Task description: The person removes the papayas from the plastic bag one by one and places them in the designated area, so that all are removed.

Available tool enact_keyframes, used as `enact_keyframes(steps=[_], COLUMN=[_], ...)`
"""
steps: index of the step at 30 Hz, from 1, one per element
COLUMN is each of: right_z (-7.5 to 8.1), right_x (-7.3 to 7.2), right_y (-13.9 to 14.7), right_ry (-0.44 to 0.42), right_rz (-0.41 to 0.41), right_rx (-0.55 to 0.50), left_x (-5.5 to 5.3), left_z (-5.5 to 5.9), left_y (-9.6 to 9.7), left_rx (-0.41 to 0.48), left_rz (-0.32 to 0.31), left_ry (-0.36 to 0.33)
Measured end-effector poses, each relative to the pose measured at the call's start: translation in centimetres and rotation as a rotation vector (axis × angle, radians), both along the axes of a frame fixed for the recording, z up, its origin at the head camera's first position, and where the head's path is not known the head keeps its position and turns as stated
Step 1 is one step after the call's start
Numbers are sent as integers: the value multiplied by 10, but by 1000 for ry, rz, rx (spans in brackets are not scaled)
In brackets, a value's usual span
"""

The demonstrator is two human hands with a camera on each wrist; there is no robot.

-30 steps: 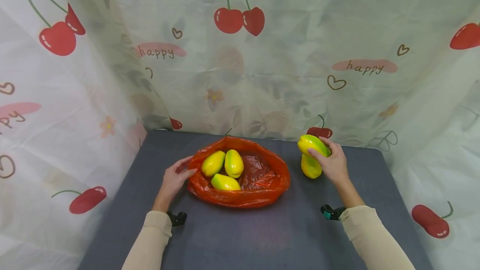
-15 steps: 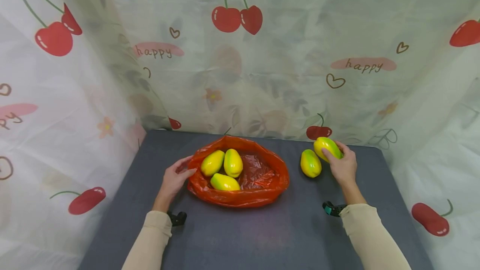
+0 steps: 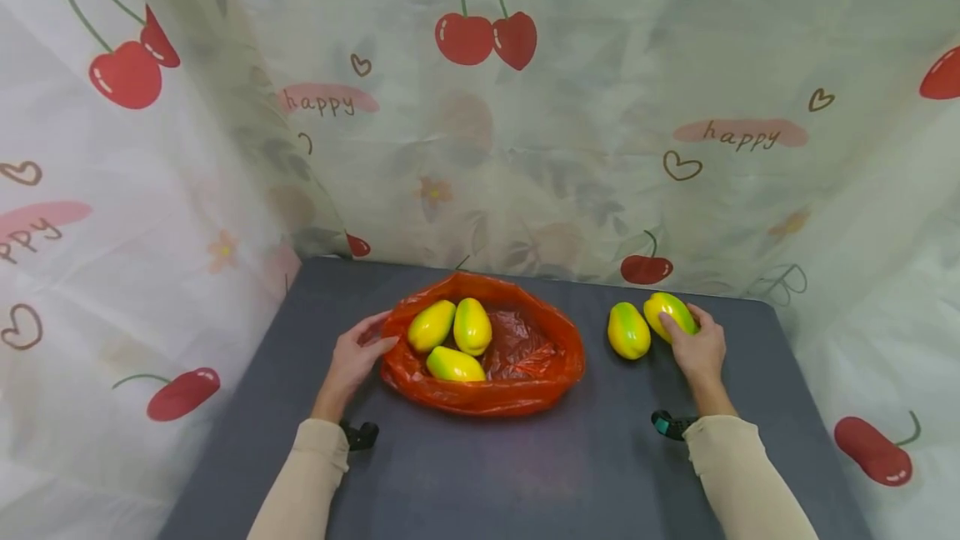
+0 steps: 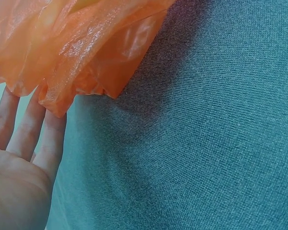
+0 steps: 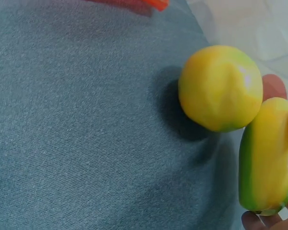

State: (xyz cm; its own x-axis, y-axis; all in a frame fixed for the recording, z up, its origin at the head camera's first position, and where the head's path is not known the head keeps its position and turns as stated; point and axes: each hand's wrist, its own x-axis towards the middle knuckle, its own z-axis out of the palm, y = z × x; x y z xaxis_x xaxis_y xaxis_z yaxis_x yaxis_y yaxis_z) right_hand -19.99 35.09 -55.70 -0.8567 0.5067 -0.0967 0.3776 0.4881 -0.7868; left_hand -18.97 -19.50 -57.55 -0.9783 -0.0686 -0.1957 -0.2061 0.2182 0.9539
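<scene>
An orange-red plastic bag [image 3: 480,397] stands with its mouth wide open, and 3 yellow-green papayas [image 3: 456,365] lie inside it. My left hand [image 3: 351,363] is at the bag's left side, thumb and fingers touching its edge. In the left wrist view the fingers [image 4: 26,134] reach up straight, their tips hidden by the plastic. My right hand [image 3: 699,350] grips another papaya [image 3: 666,315] near the table's far right, thumb on the near side and fingers round the far end. Just left of it a further papaya [image 3: 628,332] lies on the table.
The dark grey cloth-covered table [image 3: 510,473] ends at the back against a printed curtain [image 3: 525,148], which hangs on both sides as well. Each wrist carries a black strap device [image 3: 671,425].
My right hand has moved right and down with its papaya, from above the loose papaya to beside it. The left hand has stayed at the bag.
</scene>
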Motion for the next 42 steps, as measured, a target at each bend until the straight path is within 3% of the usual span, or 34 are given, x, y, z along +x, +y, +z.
enact_keyframes(steps=[5, 9, 13, 18, 24, 32, 42], right_z=[-4, -9, -13, -15, -14, -11, 10], right_x=[0, 1, 5, 7, 7, 5, 4], right_y=[1, 2, 3, 5, 7, 10, 8], right_ry=[-20, -38, -86, -123, -146, -155, -155], right_rz=[-20, -21, -14, -2, 21, 79, 167], right_rx=[-2, 2, 0, 7, 7, 64, 306], left_x=[0, 6, 12, 9, 3, 1, 3], left_z=[6, 25, 36, 22, 5, 4, 5], left_y=[0, 6, 9, 4, -2, -1, -2], left_rx=[12, 9, -16, -17, -14, -25, -11], left_rz=[-4, -15, -28, -21, -26, -30, -30], left_ry=[-19, -37, -40, -60, -27, -4, -19])
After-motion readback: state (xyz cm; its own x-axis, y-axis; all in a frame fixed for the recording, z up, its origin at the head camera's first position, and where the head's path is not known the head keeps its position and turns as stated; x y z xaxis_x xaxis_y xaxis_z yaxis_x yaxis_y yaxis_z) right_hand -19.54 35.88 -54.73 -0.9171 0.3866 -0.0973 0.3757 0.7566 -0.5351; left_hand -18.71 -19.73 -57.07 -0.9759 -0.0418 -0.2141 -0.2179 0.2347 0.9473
